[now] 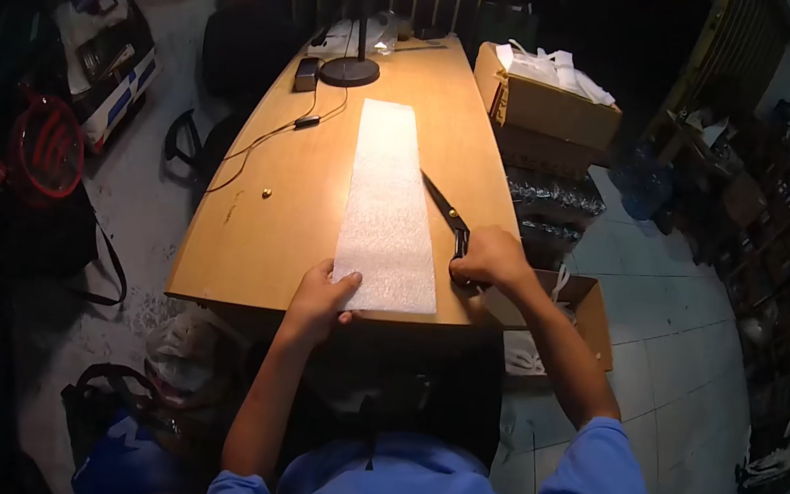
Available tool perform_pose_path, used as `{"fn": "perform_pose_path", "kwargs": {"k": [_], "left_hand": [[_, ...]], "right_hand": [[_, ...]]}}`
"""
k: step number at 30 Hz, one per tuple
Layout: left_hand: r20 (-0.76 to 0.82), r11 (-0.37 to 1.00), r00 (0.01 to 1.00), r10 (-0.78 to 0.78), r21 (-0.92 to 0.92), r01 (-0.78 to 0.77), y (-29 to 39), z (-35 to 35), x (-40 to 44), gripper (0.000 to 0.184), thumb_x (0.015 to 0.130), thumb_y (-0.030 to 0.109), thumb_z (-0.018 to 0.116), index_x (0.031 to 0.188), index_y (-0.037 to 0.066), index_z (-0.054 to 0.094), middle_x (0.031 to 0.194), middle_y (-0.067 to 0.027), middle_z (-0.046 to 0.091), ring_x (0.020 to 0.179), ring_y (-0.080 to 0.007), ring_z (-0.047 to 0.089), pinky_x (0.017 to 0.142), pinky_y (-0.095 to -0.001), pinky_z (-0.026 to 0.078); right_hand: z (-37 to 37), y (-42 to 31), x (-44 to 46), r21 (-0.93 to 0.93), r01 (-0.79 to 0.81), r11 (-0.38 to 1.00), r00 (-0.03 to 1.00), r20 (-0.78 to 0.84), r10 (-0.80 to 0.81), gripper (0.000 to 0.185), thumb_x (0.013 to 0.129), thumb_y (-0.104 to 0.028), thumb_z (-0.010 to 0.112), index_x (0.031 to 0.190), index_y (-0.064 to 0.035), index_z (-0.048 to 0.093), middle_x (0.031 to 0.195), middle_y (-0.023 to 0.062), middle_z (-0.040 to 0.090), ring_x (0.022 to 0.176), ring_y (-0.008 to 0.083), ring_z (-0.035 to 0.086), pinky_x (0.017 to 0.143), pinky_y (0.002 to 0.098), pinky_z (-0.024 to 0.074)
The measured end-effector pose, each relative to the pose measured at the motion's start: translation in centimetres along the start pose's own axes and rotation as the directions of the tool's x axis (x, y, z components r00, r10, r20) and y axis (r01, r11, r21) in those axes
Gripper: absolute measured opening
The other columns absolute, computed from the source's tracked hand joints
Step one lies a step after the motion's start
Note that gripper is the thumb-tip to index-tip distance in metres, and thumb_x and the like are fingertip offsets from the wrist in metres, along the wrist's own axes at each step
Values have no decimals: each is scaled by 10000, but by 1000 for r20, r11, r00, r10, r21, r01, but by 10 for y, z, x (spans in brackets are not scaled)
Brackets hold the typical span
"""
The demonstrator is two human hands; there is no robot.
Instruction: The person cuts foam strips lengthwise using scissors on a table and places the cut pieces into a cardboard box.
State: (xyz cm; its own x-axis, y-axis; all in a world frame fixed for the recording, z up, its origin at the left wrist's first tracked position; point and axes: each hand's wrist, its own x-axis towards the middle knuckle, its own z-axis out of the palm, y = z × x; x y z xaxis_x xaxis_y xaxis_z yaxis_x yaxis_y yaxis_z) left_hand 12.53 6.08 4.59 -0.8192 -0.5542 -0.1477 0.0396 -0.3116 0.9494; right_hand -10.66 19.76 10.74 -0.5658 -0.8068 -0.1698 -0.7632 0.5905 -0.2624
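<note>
A long white foam sheet lies on the wooden table, its near end at the front edge. My left hand pinches the sheet's near left corner, thumb on top and fingers underneath. To the right of the sheet, my right hand is closed around the handles of black scissors. The blades point away from me toward the sheet's right edge and look closed. Part of the handles is hidden under my fingers.
A black lamp base with a cable stands at the back. A small brass-coloured piece lies on the left. Cardboard boxes are stacked beyond the right edge, with an open box lower down.
</note>
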Motion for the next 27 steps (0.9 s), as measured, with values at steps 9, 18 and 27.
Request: {"fn": "perform_pose_path", "kwargs": {"k": [9,18,27], "left_hand": [[0,998,999,41,-56,-41,-9,7,4,381,845,102,657,1142,-66,487,815,-77,604,569,-93,562,455,-174,430],[-89,997,993,78,-11,-79,-16,13,4,304,871,73,618,1102,-72,485,840,-100,604,590,-108,574,443,-195,415],[-74,992,994,85,-92,-92,-15,27,6,336,876,72,619,1138,-65,461,867,-106,607,618,-109,577,462,-194,415]], "right_hand": [[6,46,-39,940,-275,203,946,302,-116,310,821,-247,677,932,32,603,805,87,651,623,122,608,539,219,476],[68,8,-156,963,-238,128,969,244,-37,572,855,-521,612,1093,-9,518,791,32,588,723,118,620,605,239,499],[108,-18,-232,948,-213,238,973,229,-41,617,799,-445,712,1132,7,458,778,21,550,705,104,580,627,254,476]]}}
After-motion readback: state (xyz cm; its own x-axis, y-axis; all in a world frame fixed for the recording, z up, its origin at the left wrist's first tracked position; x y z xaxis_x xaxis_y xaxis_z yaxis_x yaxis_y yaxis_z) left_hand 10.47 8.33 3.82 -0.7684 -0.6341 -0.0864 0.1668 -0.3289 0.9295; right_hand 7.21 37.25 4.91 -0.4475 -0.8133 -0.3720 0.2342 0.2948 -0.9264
